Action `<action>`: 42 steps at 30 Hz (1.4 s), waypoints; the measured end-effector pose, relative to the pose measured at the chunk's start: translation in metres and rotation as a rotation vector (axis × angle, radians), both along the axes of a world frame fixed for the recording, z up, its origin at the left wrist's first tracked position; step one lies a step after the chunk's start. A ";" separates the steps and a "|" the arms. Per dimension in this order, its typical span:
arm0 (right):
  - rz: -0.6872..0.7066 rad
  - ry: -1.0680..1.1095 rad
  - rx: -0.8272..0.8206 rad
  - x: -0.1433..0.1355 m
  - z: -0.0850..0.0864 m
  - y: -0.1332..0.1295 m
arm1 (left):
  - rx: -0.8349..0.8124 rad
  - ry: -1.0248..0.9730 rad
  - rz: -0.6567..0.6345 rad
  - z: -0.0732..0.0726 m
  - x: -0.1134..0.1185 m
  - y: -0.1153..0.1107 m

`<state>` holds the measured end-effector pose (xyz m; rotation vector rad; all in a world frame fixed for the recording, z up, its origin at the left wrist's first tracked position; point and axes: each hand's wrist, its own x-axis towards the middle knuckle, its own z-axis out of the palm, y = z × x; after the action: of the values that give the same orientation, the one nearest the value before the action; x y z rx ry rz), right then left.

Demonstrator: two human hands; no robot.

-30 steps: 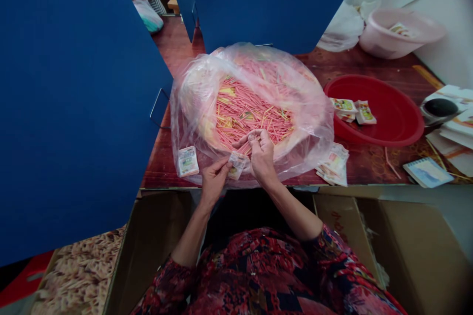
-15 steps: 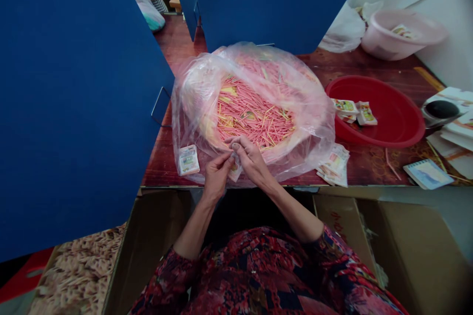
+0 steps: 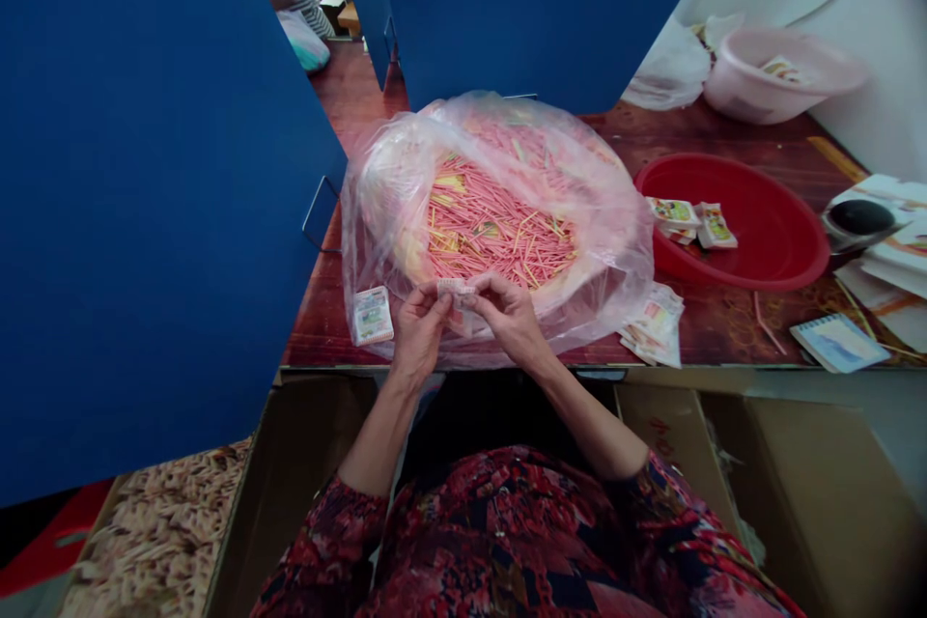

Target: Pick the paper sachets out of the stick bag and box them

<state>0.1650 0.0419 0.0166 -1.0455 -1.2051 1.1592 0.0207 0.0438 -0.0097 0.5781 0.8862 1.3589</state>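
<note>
Both hands pinch a small printed packet (image 3: 459, 311) at the front edge of a clear plastic bag (image 3: 608, 275). My left hand (image 3: 421, 328) grips its left side between thumb and fingers. On its right side, my right hand (image 3: 513, 317) holds the packet's upper part. Just beyond my fingers, many thin pink and yellow sticks (image 3: 499, 222) fill the open bag. Another printed packet (image 3: 374, 316) lies left of my left hand. To the right of the bag is a small pile of flat packets (image 3: 656, 323).
A red basin (image 3: 768, 232) holds a few packets (image 3: 716, 225). Behind it stands a pale pink basin (image 3: 760, 97). At the right are a spiral notepad (image 3: 840, 342) and a dark cup (image 3: 860, 217). Blue panels (image 3: 159, 193) border the table; a person in stripes shows at the upper left.
My hands have drawn slightly apart, and the packet's top edge now shows stretched between them. My right hand has shifted a little right and down. The view has shifted slightly.
</note>
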 end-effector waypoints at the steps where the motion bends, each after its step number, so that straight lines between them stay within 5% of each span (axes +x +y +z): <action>1: 0.000 0.008 -0.009 0.000 0.000 0.001 | -0.025 -0.020 0.000 0.000 0.000 0.000; 5: -0.098 0.054 -0.056 0.002 -0.002 0.003 | -0.052 -0.009 -0.002 0.000 0.004 -0.004; 11: -0.161 0.093 -0.105 0.003 -0.008 0.002 | -0.014 0.076 -0.213 0.002 0.007 -0.011; 20: -0.071 0.007 -0.078 0.010 0.003 -0.008 | 0.094 0.406 -0.189 -0.003 0.018 -0.019; 23: -0.040 -0.012 -0.065 0.015 0.009 -0.023 | 0.174 0.514 -0.297 -0.001 0.025 -0.025; 27: -0.273 -0.087 -0.040 0.040 0.016 -0.050 | 0.189 0.559 -0.487 0.003 0.030 -0.036; 31: -0.710 -0.300 0.075 0.113 0.022 -0.063 | 0.183 0.656 -0.347 0.008 0.011 -0.039; 35: -1.104 -0.533 0.107 0.211 -0.006 -0.048 | 0.136 0.869 0.021 -0.003 -0.038 -0.029; 39: -1.065 -0.756 -0.001 0.265 -0.067 -0.021 | 0.053 1.220 0.323 -0.021 -0.092 -0.016; 42: -1.040 -0.918 -0.078 0.269 -0.100 -0.013 | -0.056 1.549 0.343 -0.029 -0.116 -0.010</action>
<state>0.4342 0.0291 -0.0833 -2.0261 -0.9879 -0.1416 -0.0949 0.0340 -0.0392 1.5328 2.3100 0.9858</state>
